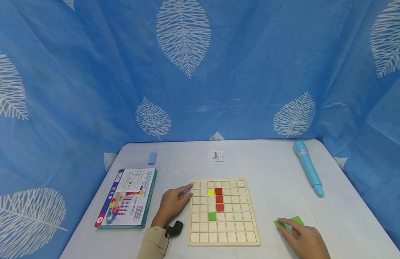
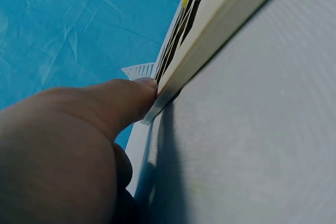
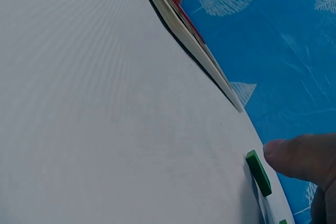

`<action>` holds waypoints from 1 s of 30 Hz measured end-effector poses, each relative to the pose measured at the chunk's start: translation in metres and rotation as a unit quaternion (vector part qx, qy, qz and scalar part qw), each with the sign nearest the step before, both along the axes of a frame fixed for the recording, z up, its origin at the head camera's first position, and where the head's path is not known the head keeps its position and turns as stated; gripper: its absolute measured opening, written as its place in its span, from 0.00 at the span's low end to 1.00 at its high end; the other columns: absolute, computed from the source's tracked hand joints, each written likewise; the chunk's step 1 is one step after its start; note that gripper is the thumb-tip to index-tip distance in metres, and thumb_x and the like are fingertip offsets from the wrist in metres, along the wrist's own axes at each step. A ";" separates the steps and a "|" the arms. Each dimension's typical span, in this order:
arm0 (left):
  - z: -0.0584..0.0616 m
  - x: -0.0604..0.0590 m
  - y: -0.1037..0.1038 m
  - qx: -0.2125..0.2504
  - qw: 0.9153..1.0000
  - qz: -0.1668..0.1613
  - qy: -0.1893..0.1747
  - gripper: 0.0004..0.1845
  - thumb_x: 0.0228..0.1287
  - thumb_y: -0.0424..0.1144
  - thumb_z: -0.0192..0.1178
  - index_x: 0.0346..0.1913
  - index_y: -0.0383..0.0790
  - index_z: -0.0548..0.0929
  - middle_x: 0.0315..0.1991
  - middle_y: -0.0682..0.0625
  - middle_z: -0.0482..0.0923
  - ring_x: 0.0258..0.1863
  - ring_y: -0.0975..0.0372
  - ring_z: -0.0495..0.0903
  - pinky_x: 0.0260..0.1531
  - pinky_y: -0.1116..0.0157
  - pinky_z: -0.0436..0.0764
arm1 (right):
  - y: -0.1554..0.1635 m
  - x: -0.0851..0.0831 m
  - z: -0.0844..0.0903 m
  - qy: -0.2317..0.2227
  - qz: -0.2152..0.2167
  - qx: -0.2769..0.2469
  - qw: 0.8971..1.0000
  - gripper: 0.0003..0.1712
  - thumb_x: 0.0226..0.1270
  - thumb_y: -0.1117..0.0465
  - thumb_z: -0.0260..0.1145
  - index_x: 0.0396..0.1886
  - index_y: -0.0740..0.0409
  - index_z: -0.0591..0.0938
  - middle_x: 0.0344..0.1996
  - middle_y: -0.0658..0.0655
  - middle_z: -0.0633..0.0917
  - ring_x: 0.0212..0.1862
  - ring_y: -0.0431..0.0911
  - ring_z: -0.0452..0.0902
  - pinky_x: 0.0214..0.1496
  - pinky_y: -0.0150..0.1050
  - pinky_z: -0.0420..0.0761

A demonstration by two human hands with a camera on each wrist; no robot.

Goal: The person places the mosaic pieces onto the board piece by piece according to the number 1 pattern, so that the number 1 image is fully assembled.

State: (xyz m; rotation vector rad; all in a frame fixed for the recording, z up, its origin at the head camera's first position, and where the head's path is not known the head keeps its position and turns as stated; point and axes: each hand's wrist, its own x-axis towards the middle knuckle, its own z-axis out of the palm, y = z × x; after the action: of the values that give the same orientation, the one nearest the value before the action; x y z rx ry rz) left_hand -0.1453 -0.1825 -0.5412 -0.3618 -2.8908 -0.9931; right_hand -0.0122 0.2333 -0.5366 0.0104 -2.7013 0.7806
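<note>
A wooden grid board (image 1: 232,226) lies flat on the table. On it sit a yellow tile (image 1: 211,191), a column of red tiles (image 1: 219,198) and one green tile (image 1: 212,216). The fingertips of my left hand (image 1: 172,203) touch the board's left edge; the left wrist view shows a digit against the board's side (image 2: 181,66). To the board's right, the thumb and index finger of my right hand (image 1: 305,239) straddle a loose green tile (image 1: 279,223). In the right wrist view a narrow gap separates a digit from that tile (image 3: 258,173). Another green tile (image 1: 297,219) lies behind the index finger.
A small card with a coloured grid pattern (image 1: 216,155) lies beyond the board. On the left are a printed box (image 1: 130,198) and a small blue block (image 1: 152,158). A light-blue microphone-shaped object (image 1: 310,169) lies at the right. Blue leaf-patterned cloth (image 1: 235,90) encloses the table.
</note>
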 end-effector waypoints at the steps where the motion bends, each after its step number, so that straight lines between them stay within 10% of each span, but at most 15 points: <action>1: 0.000 0.000 0.000 0.000 1.000 0.000 0.000 0.22 0.71 0.52 0.64 0.65 0.55 0.84 0.12 0.62 0.61 0.13 0.70 0.57 0.18 0.69 0.59 | 0.001 0.001 0.000 -0.009 -0.004 0.000 1.000 0.13 0.53 0.61 0.81 0.40 0.51 0.92 0.11 0.39 0.59 0.15 0.32 0.49 0.19 0.31 0.57; 30: -0.003 -0.001 0.000 0.001 1.000 -0.003 0.015 0.21 0.71 0.52 0.65 0.64 0.55 0.84 0.13 0.63 0.61 0.13 0.71 0.57 0.18 0.69 0.59 | 0.013 -0.002 0.005 -0.170 -0.003 -0.014 0.985 0.22 0.65 0.52 0.75 0.54 0.60 0.88 0.13 0.46 0.65 0.16 0.39 0.57 0.21 0.34 0.60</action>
State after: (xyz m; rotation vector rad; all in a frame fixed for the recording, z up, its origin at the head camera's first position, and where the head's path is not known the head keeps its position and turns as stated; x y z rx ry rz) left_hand -0.1461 -0.1829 -0.5441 -0.3807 -2.8633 -0.9822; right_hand -0.0140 0.2458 -0.5321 -0.1510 -3.0068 0.8878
